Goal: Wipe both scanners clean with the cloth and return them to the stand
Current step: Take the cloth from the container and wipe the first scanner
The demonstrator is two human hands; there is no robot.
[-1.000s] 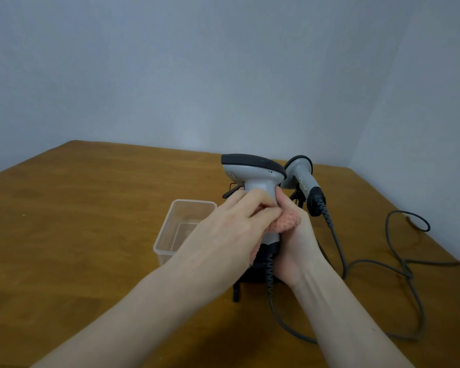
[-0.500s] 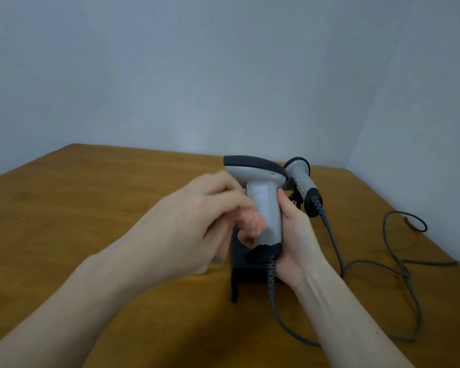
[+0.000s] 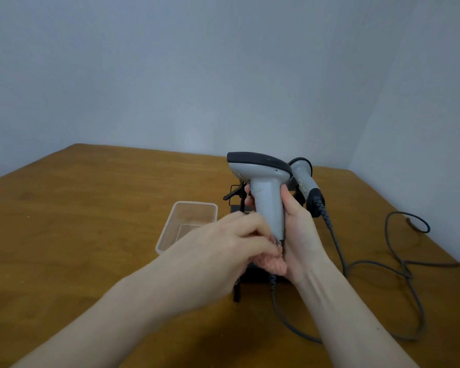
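Grey plastic scanner (image 3: 266, 197) upright at frame centre | my right hand (image 3: 300, 235) wraps its handle | left hand (image 3: 231, 245) pinches the pink cloth (image 3: 272, 264) at the base | rigid, light, likely slick (cable drags), so I grip mid-handle.

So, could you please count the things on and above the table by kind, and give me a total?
Scanners: 2, one held upright in the right hand at, one on the stand at
Cloths: 1, pink, in the left hand at
Stands: 1, black
Clear plastic containers: 1
Total: 5
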